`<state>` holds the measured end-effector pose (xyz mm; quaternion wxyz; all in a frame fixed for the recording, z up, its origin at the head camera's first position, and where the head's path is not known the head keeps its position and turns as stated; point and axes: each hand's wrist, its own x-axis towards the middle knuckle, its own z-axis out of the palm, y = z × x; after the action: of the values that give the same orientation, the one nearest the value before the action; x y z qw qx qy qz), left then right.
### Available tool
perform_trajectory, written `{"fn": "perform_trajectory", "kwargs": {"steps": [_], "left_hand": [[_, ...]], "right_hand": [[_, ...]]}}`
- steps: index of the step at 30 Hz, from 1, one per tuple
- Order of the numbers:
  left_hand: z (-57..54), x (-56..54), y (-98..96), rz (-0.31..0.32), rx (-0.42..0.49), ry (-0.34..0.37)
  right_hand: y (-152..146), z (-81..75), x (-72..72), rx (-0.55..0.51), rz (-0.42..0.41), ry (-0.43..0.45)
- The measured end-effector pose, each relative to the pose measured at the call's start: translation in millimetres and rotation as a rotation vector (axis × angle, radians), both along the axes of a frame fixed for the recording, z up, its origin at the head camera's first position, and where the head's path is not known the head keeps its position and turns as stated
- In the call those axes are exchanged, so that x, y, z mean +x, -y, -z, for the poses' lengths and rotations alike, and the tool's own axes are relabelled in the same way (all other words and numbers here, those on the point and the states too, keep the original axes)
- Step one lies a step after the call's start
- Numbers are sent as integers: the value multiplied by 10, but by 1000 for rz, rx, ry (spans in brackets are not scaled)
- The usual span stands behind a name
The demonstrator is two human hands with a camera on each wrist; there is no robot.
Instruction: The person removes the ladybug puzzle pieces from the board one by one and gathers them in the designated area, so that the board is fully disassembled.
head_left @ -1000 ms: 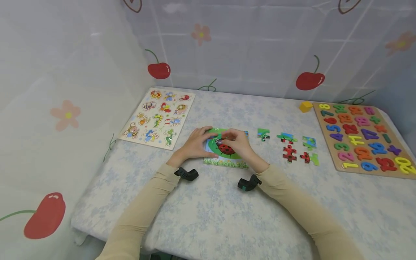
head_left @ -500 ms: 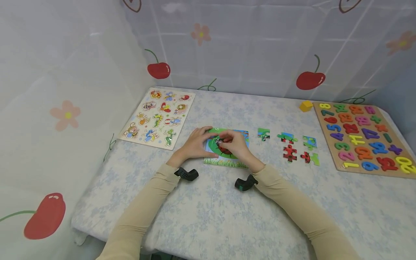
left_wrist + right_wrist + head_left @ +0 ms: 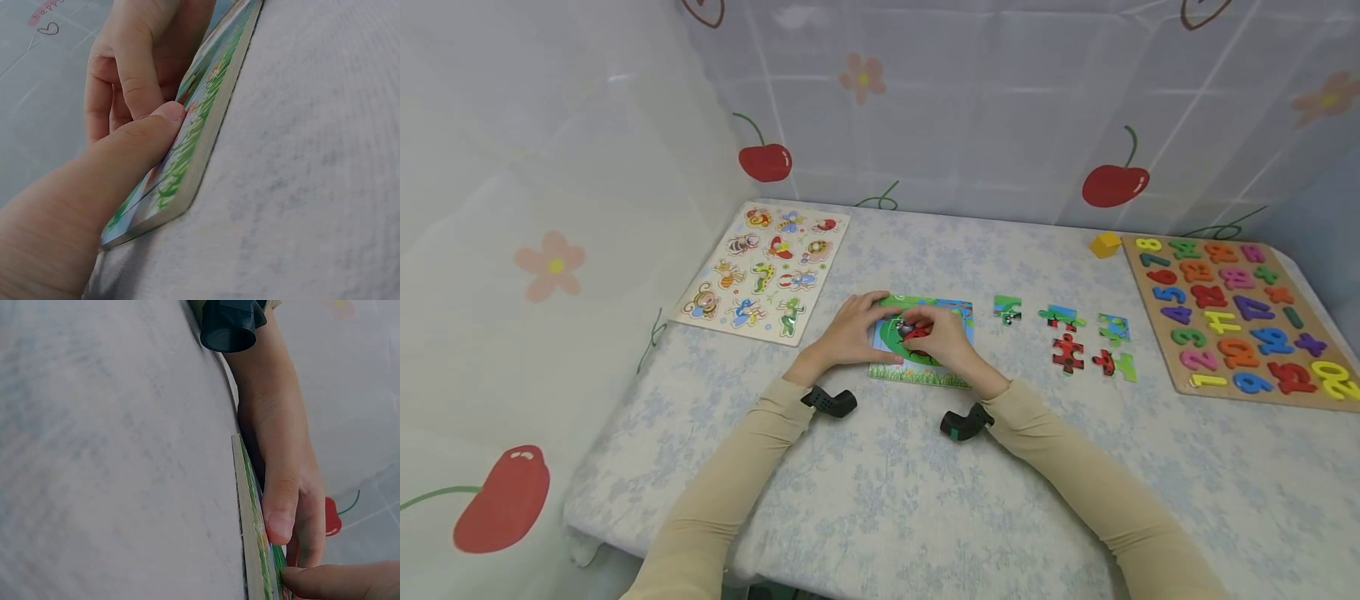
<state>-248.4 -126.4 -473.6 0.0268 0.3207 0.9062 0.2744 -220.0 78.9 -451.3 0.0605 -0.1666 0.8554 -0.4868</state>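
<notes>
Sleeves: beige sleeves [image 3: 700, 517] are being worn on both arms, on the near side of the ladybird board [image 3: 917, 377].
Wrist devices: black devices [image 3: 830, 402] are being worn at both wrists, just nearer than the ladybird board.
Left hand [image 3: 850, 329]: its fingers are being spread wide at the ladybird board's left side, the thumb being laid on the picture beside the printed grass strip.
Right hand [image 3: 946, 337]: its fingers are being held bent and narrow over the middle of the ladybird board; whether a piece is being pinched cannot be told.
Ladybird picture: the board is being borne flat by the cloth-covered worktop [image 3: 865, 500], its picture being partly hidden by the right hand.
Loose pieces [image 3: 1068, 354]: they are being displayed to the ladybird board's right, one near its edge.
Number board [image 3: 1311, 399]: it is being carried well to the right.
Insect board [image 3: 771, 321]: it is being carried left and farther back.
Yellow block [image 3: 1105, 245]: it is being placed right and beyond.
Cherry curtain [image 3: 970, 125]: it is being hung behind everything.
</notes>
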Motion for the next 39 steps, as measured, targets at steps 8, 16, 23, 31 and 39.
{"fn": "perform_trajectory", "kwargs": {"steps": [8, 16, 23, 31, 39], "left_hand": [[-1, -7, 10, -5, 6, 30], [6, -2, 6, -12, 6, 23], [10, -5, 6, -11, 17, 25], [11, -18, -2, -18, 1, 25], [21, -19, -2, -20, -2, 24]], "right_hand": [[16, 25, 8, -26, -27, -48], [24, 48, 18, -45, -14, -59], [26, 75, 10, -155, 33, 16], [25, 93, -1, -249, 108, 48], [33, 82, -1, -281, 155, 112]]}}
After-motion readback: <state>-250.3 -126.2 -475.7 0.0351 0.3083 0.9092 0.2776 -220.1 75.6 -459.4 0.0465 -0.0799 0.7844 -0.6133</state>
